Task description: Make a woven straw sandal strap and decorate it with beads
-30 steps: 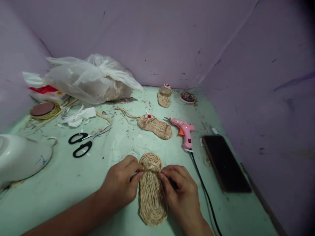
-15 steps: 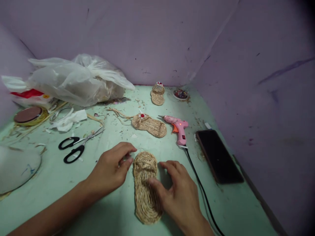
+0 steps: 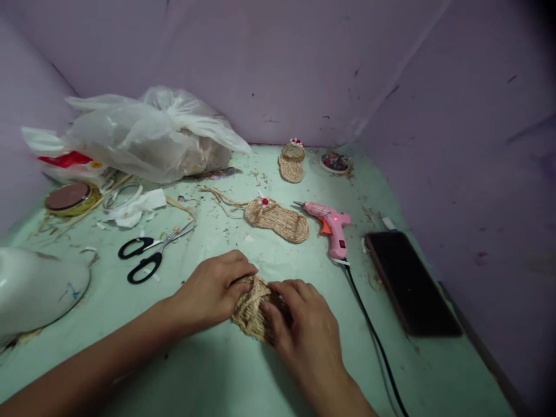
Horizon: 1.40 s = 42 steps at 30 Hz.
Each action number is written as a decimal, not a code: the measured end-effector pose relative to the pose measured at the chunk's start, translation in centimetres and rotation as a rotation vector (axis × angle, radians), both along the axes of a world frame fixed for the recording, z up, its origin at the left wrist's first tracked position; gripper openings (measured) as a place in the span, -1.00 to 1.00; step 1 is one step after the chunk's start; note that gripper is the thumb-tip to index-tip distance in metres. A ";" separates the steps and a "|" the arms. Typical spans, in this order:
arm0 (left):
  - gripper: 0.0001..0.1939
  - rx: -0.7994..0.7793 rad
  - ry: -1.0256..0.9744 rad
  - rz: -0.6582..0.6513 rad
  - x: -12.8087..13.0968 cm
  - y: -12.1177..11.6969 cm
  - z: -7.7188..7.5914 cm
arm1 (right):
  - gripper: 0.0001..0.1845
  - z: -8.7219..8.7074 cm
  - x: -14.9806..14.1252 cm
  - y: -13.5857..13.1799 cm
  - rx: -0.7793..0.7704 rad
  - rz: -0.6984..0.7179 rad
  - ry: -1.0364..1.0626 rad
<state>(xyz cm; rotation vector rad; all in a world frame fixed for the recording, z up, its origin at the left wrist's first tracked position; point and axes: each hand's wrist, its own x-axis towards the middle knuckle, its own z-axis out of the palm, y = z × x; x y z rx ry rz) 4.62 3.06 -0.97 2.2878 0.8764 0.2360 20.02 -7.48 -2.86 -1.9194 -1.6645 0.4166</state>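
1. Location: the straw sole (image 3: 252,313) is at the lower centre of the frame, between the left hand (image 3: 212,289) and the right hand (image 3: 310,327), above the worktop (image 3: 204,376) or touching it; which, the view does not settle.
2. Handling, as judged: the sole is best supported from both sides, with light, even pressure. Hard pinching or twisting could part the coiled rows or distort the raised crossing strands at its upper end.
3. Precaution, as judged: the pink glue gun (image 3: 332,223), right of centre, shows a lit red indicator. Its nozzle may be hot; wrists and loose fibres are best kept away from it and its cable (image 3: 369,324).
4. Left fingers: narrow, bent over the upper left edge of the sole, thumb beside them.
5. Right fingers: curved around the right side, moderately spread from the thumb, which lies against the sole. Contact beneath is hidden.
6. Condition: the sole looks foreshortened; whether tilted or folded cannot be told.
7. Surroundings: a beaded straw slipper (image 3: 278,221) lies beyond the hands, black-handled scissors (image 3: 152,260) to the left, a phone (image 3: 412,284) at right.
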 end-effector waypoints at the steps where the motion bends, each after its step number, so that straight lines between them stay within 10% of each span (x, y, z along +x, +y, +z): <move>1: -0.77 -0.025 -0.002 -0.009 0.2 0.2 -0.2 | -0.80 -0.2 -0.2 0.1 0.008 -0.009 -0.020; 17: -0.83 0.109 0.205 -0.105 0.8 -0.1 -0.3 | -0.77 -1.0 -0.6 1.2 0.102 0.095 -0.113; 42: -0.75 -0.022 -0.118 -0.070 -1.0 0.5 0.7 | -0.62 -0.5 2.0 -1.8 0.138 0.111 0.129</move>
